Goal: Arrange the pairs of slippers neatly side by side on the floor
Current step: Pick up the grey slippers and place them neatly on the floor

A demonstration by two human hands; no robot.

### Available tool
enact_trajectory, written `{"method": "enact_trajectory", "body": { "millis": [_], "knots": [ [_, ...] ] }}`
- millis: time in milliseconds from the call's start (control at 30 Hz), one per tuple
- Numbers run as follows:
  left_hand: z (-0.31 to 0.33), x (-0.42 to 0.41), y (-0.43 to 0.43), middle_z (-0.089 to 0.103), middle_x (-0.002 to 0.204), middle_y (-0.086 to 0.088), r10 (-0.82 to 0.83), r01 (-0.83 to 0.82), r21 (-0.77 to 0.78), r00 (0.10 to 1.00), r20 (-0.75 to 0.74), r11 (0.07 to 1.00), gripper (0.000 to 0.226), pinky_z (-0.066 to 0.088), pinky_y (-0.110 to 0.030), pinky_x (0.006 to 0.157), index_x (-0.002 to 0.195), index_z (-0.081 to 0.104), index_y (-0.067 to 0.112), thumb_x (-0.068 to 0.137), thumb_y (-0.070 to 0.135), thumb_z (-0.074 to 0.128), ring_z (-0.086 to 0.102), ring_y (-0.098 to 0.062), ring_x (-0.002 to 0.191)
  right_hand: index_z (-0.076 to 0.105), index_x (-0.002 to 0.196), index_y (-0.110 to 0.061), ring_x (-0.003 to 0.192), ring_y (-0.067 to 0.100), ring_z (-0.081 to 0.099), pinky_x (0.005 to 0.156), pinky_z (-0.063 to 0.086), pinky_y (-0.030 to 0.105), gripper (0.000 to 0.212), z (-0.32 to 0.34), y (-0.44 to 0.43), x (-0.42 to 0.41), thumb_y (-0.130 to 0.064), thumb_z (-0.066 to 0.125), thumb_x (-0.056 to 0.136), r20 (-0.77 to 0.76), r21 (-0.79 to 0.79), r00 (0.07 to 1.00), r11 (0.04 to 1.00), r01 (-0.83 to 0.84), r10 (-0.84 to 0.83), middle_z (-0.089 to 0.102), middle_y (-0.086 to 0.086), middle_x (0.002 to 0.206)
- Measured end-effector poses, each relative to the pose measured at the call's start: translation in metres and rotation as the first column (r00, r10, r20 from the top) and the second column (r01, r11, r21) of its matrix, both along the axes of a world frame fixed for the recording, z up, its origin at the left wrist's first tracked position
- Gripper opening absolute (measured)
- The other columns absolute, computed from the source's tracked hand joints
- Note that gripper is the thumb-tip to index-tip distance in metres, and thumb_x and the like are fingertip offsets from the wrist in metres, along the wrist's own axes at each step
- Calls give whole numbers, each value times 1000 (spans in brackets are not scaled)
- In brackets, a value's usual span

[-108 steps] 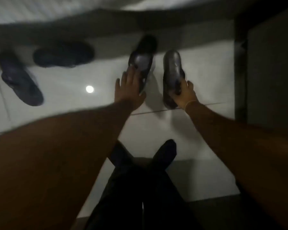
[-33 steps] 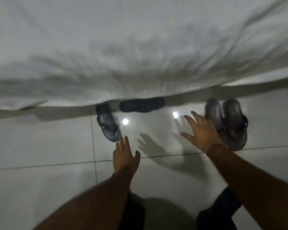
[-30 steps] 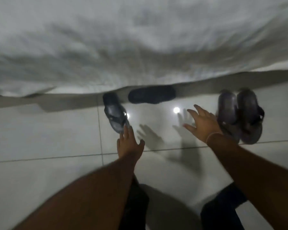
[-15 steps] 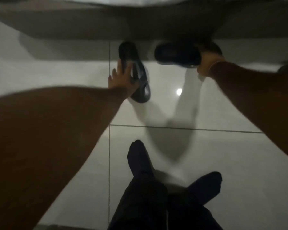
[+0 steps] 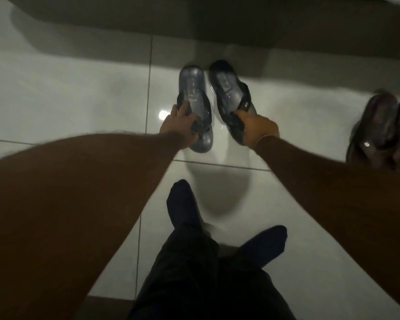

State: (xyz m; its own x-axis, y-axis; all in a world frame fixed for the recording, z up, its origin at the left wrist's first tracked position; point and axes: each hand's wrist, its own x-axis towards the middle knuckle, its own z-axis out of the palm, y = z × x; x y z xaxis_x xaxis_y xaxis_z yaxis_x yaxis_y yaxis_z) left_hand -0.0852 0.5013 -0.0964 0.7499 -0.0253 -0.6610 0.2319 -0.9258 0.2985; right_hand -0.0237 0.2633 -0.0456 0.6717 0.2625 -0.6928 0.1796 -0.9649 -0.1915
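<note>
Left hand [image 5: 179, 125] fingers clamped on left grey slipper [image 5: 194, 98]. Right hand [image 5: 256, 131] fingers clamped on right grey slipper [image 5: 231, 93], just beside. Brown pair [image 5: 383, 132] well right.

Glossy tiled floor [image 5: 79, 93] bears grey slippers [image 5: 194, 98], brown slippers [image 5: 379, 130].

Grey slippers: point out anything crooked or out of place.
The right grey slipper angles slightly away from the left grey slipper, heels converging. Both hands, left and right, grip them. The brown pair sits together.
</note>
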Motion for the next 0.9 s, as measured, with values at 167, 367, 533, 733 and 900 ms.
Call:
{"method": "enact_trajectory", "body": {
  "millis": [167,367,533,733,900],
  "knots": [
    [0,-12,2,10,180,-3,-56,57,33,998,-30,998,61,34,-60,127,148,55,31,91,34,77,18,-43,161,71,133,-26,125,38,57,98,51,46,34,-3,6,-31,-28,68,99,76,-137,971,966,-217,229,63,11,134],
    [3,-22,8,17,179,-2,-48,47,41,999,6,998,49,36,-60,125,143,62,30,96,23,77,20,-40,163,41,163,-26,135,40,51,119,46,46,82,-14,13,-38,-22,79,91,-55,79,977,974,210,-206,38,13,159],
    [3,-26,18,14,181,0,-61,61,65,998,2,996,48,34,-61,128,143,62,32,98,21,76,17,-40,165,43,161,-31,121,43,62,108,55,49,86,-19,34,-40,-28,87,87,-75,69,968,967,245,-240,43,15,152],
    [1,-31,25,12,181,-1,-38,39,84,999,-12,996,44,37,-60,124,143,63,31,101,25,72,19,-40,164,79,124,-30,137,41,49,108,55,53,39,-29,44,-42,-36,88,87,14,76,991,988,131,-132,26,5,172],
    [-3,-32,25,7,182,1,-19,20,65,1000,-9,998,42,36,-62,126,143,62,33,103,24,69,12,-40,166,80,124,-33,144,38,41,110,53,51,35,-33,40,-39,-38,84,90,24,75,996,994,83,-85,15,2,178]
  ]
}}
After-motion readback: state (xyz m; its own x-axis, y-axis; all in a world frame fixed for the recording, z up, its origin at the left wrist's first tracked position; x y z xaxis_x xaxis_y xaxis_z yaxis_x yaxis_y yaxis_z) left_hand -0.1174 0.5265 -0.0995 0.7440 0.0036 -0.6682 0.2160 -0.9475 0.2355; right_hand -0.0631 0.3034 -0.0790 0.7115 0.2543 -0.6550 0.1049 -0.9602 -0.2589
